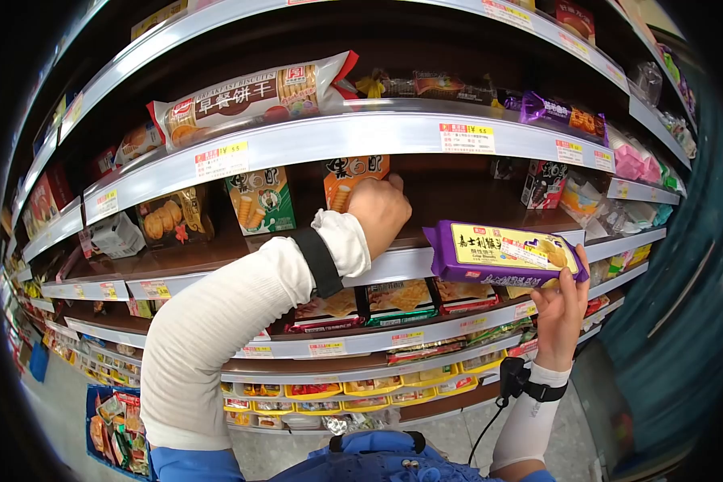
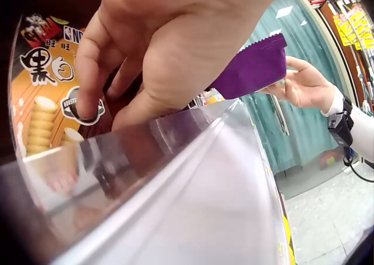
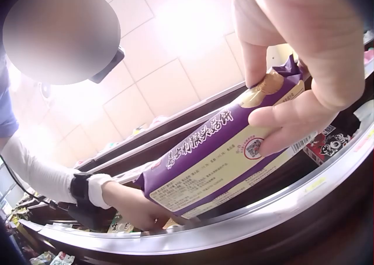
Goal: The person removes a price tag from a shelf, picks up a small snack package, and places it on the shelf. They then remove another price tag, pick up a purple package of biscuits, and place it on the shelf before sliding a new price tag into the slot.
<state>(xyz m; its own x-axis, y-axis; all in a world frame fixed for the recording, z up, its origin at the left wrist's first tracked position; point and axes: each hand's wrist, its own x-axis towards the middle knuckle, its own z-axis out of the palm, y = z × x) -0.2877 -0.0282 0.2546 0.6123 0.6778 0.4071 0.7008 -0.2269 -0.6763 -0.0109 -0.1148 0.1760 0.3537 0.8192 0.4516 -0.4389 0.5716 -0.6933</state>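
Note:
My right hand (image 1: 559,313) grips the right end of a purple biscuit packet (image 1: 510,255), thumb and fingers on its opposite faces. The right wrist view shows the yellow back panel of this packet (image 3: 216,159), with a round code on it. At the middle shelf, my left hand (image 1: 380,210) reaches in over the front lip beside an orange box of cream-filled rolls (image 1: 347,181). Seen from the left wrist, its loosely bent fingers (image 2: 89,72) overlap the right side of that orange box (image 2: 44,83), and the thumb hangs just behind the clear shelf lip (image 2: 111,171).
A green box of rolls (image 1: 261,201) stands left of the orange one, and a dark box (image 1: 543,185) stands farther right. Above, a long breakfast-biscuit packet (image 1: 253,96) lies behind the price rail (image 1: 337,138). A blue crate of snacks (image 1: 96,402) sits on the floor.

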